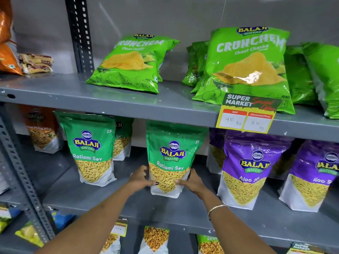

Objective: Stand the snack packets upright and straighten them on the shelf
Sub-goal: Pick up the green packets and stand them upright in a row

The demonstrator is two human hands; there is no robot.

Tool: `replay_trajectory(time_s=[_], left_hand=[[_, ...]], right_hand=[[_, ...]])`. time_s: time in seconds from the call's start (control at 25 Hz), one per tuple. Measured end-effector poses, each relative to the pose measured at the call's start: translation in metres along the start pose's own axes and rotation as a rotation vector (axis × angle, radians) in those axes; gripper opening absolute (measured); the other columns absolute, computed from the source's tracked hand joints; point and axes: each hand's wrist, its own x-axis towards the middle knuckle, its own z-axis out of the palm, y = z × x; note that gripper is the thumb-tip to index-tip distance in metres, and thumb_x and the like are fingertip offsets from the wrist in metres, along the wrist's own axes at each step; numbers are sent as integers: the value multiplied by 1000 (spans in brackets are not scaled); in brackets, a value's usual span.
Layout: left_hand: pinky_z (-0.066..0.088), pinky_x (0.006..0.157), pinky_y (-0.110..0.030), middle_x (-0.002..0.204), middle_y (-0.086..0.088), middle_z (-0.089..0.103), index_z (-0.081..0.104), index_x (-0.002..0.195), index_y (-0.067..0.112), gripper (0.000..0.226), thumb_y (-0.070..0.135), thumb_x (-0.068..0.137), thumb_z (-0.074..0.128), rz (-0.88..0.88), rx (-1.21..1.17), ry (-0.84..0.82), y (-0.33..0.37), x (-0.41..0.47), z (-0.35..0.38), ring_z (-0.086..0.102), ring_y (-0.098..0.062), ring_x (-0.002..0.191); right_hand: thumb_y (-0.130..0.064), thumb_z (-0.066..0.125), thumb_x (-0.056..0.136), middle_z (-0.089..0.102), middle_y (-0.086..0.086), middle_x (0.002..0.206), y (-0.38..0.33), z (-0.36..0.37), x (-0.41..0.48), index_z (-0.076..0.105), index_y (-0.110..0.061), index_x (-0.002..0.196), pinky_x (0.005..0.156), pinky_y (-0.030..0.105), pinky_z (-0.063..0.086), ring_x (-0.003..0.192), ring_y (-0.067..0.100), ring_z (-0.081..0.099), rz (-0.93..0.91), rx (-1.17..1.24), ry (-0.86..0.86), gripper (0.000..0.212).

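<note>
Grey steel rack against a grey wall, perforated upright posts (pixel 80 33), three shelf levels in view. Middle grey metal shelf (pixel 113 197) is where I'm working.

Both my hands are on the green-and-white Ratlami Sev stand-up pouch (pixel 169 156) at the centre of that shelf. Left hand (pixel 140 177) wraps its left lower edge, thumb across the front, fingers behind. Right hand (pixel 192 182) cups the right lower edge the same way. Both partly curled, gripping the pouch from the sides. Pouch stands upright on its base, face forward, top tucked under the shelf above.

A second green Ratlami Sev pouch (pixel 91 149) stands upright to the left, well apart, with another one partly hidden behind it. Right of my pouch: two purple Aloo Sev pouches (pixel 251 167), upright, near each other.

Top shelf: bright green Crunchem chip bags (pixel 132 61) leaning back, not upright; a bigger group (pixel 247 65) sits to the right. Yellow-and-red supermarket price tag (pixel 247 114) clipped to the shelf edge in front of them.

Gold bangle (pixel 216 208) on my right wrist.
</note>
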Motion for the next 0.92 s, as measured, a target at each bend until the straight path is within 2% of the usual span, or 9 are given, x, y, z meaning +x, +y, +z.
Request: replay_trajectory(time_s=[0.12, 0.2, 0.28, 0.44, 0.52, 0.56, 0.64, 0.68, 0.92], left_hand=[[41, 81, -27, 102, -8, 52, 57, 99, 9, 38, 31, 73, 74, -85, 143, -89, -21, -11, -29, 51, -21, 100], [38, 68, -25, 82, -5, 47, 53, 75, 14, 35, 45, 72, 70, -205, 238, -153, -37, -18, -61, 46, -21, 84], [47, 78, -33, 81, -6, 48, 52, 78, 10, 41, 50, 78, 62, -357, 239, -188, -56, -24, -99, 50, -22, 83], [42, 104, -34, 119, -15, 57, 53, 81, 0, 50, 49, 87, 50, -569, 91, -267, -107, -20, -167, 51, -28, 121], [43, 102, -38, 143, -21, 41, 50, 118, -6, 60, 44, 87, 54, -544, -44, -209, -128, -14, -190, 42, -31, 132], [44, 99, -40, 148, -21, 34, 38, 135, -4, 70, 42, 86, 57, -496, -117, -177, -136, -8, -198, 39, -33, 135], [42, 94, -40, 151, -17, 31, 25, 143, 2, 76, 30, 84, 63, -327, -189, -102, -145, 4, -206, 36, -32, 136], [40, 92, -34, 148, -17, 35, 27, 141, 0, 72, 20, 84, 65, -230, -192, -44, -147, 8, -208, 38, -30, 135], [38, 87, -26, 134, -24, 51, 40, 122, -2, 54, -10, 75, 67, 19, -393, 37, -147, 15, -198, 49, -34, 126]], right_hand=[[-30, 69, 79, 47, 16, 137, -16, 5, -15, 40, -5, 132, 106, 38, 40, 129, 32, 46, 71, -243, 0, 65], [-34, 62, 85, 65, 14, 105, -31, 10, -27, 56, -5, 107, 83, 35, 53, 97, 26, 66, 212, -428, -58, 36], [-32, 61, 85, 59, 10, 59, -48, 26, -34, 49, -6, 71, 47, 29, 49, 42, 18, 61, 423, -543, -176, 33], [-31, 65, 81, 49, 15, 62, -78, 101, -22, 49, -5, 60, 46, 31, 56, 28, 22, 53, 537, -570, -273, 37], [-37, 63, 82, 52, 17, 70, -99, 152, -19, 55, -8, 69, 61, 35, 57, 44, 21, 60, 435, -563, -256, 33], [-40, 61, 84, 59, 23, 90, -108, 177, -17, 61, -7, 89, 74, 37, 54, 72, 24, 68, 358, -571, -245, 33], [-34, 60, 86, 33, 21, 149, -122, 221, -7, 32, 0, 140, 108, 35, 38, 136, 27, 39, 225, -389, -186, 70], [-27, 64, 84, 22, 15, 156, -126, 238, 0, 19, -1, 145, 114, 33, 31, 143, 25, 27, 176, -242, -166, 79], [6, 73, 70, 54, 16, 132, -118, 275, 26, 40, -3, 126, 96, 37, 44, 114, 24, 53, 35, 233, 41, 66]])
